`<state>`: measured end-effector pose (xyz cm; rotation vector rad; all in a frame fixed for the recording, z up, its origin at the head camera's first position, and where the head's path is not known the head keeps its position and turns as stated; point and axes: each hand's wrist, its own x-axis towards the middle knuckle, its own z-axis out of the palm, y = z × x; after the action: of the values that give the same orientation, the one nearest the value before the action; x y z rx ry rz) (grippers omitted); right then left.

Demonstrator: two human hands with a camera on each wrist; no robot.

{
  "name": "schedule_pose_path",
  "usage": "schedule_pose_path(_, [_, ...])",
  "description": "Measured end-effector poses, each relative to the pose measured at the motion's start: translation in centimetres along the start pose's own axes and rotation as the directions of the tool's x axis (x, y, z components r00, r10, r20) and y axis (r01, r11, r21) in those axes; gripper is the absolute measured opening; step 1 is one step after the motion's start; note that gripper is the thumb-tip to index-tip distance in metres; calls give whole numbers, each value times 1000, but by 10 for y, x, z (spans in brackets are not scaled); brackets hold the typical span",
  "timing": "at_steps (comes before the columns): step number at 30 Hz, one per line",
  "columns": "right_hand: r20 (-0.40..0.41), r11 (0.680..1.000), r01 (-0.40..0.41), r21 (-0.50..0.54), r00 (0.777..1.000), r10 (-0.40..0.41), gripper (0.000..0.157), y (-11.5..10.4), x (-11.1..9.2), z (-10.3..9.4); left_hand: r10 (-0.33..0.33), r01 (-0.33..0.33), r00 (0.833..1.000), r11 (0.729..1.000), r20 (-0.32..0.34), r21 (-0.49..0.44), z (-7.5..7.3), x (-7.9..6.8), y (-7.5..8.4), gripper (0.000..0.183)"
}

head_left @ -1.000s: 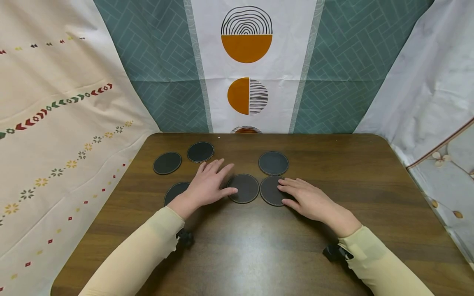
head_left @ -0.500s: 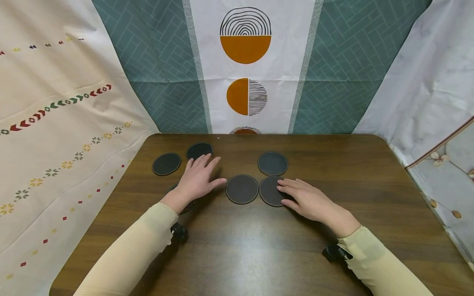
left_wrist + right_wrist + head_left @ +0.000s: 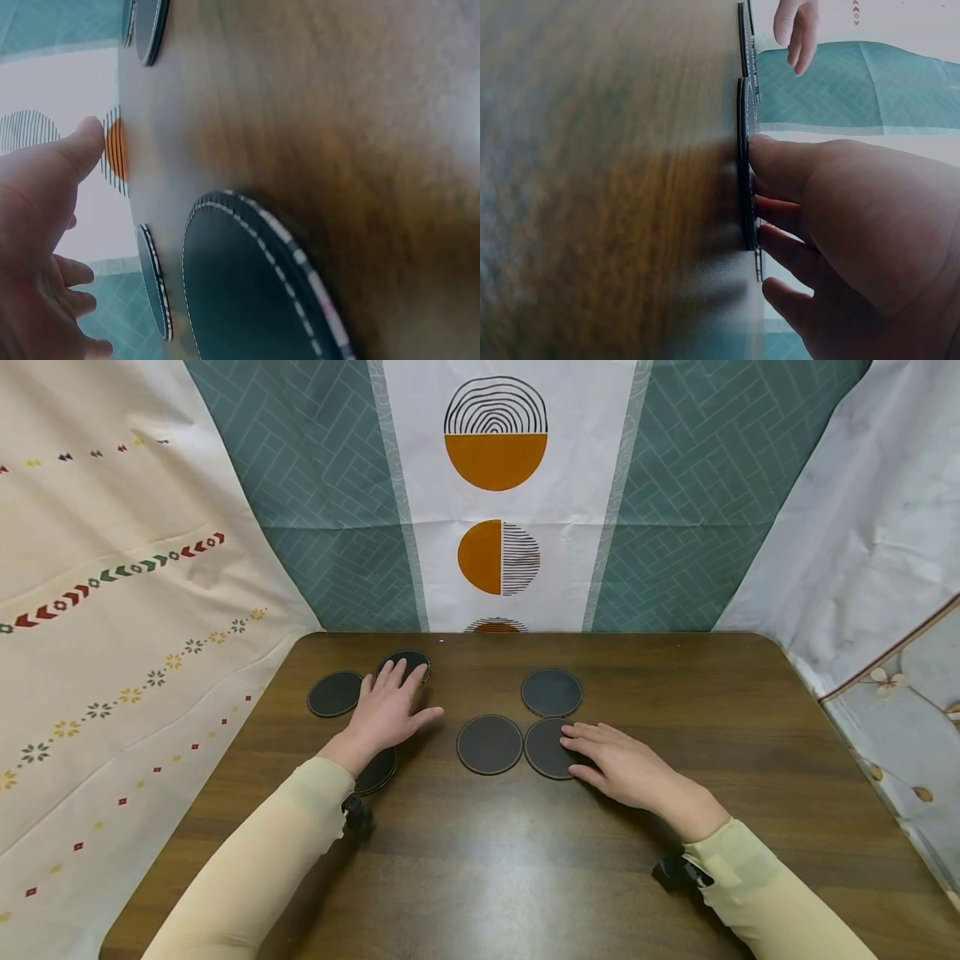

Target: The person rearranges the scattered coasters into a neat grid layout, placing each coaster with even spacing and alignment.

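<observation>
Several round black coasters with pale stitched edges lie on the table. My left hand [image 3: 384, 714] hovers with fingers spread, its fingertips overlapping the back left coaster [image 3: 417, 661] in the head view. Beside it lies the far left coaster [image 3: 332, 695], and below its wrist the near left coaster [image 3: 379, 768], large in the left wrist view. Nothing is in the left palm. My right hand [image 3: 630, 768] rests its fingertips and thumb on the right coaster [image 3: 543, 749], partly covering it. The middle coaster [image 3: 489, 745] adjoins it on the left, and the back right coaster [image 3: 552, 692] lies just behind.
The brown wooden table [image 3: 495, 860] has rounded far corners. A green and white patterned cloth [image 3: 322, 527] hangs at its back edge, with a cream cloth [image 3: 112, 635] on the left and a white one [image 3: 862, 552] on the right.
My left hand has left the middle coaster and moved left and away from me, toward the back left coaster. My right hand has stayed on its coaster.
</observation>
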<state>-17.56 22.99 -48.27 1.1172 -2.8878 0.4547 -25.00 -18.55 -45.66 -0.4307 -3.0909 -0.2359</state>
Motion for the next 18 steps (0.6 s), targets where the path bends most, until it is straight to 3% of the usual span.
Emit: schedule_pose_path(18, [-2,1000,6,-6,1000,-6,50,1,-1,-2,-85,85,996,996,31,2,-5,24,-14,99])
